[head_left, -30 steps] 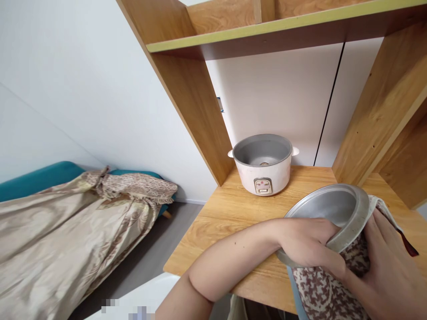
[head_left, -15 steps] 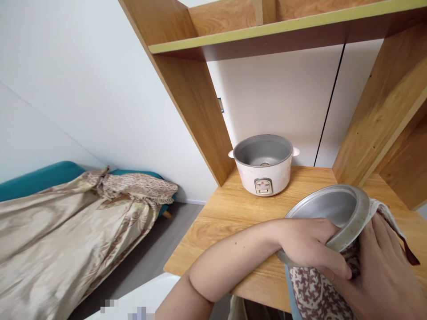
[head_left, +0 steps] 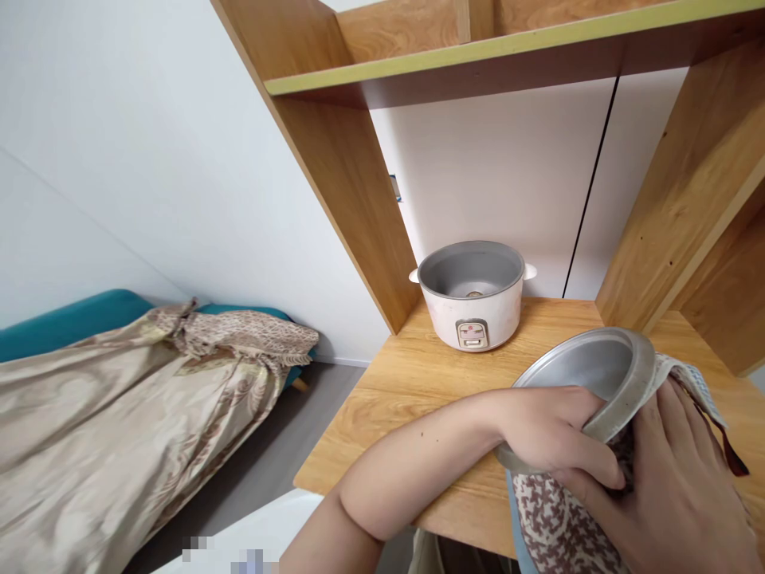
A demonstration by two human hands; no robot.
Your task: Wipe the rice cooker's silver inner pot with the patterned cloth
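My left hand [head_left: 553, 434] grips the near rim of a tilted aluminium inner pot [head_left: 591, 371], with the fingers wrapped over the edge. My right hand [head_left: 672, 486] presses a brown-and-white patterned cloth [head_left: 559, 518] against the pot's outer wall, fingers closed on the cloth. Both hands hold the pot just above the front of the wooden desk [head_left: 418, 383]. A white rice cooker body [head_left: 472, 293], open and without its pot, stands at the back of the desk.
Wooden shelf panels [head_left: 352, 183] rise left and right of the desk, with a shelf board [head_left: 478, 56] overhead. A bed with a beige patterned cover [head_left: 119, 414] lies to the left, with grey floor [head_left: 268, 462] between it and the desk.
My right hand has slid leftward across the pot's outer wall with the cloth. The pot has shifted slightly; my left hand keeps its grip.
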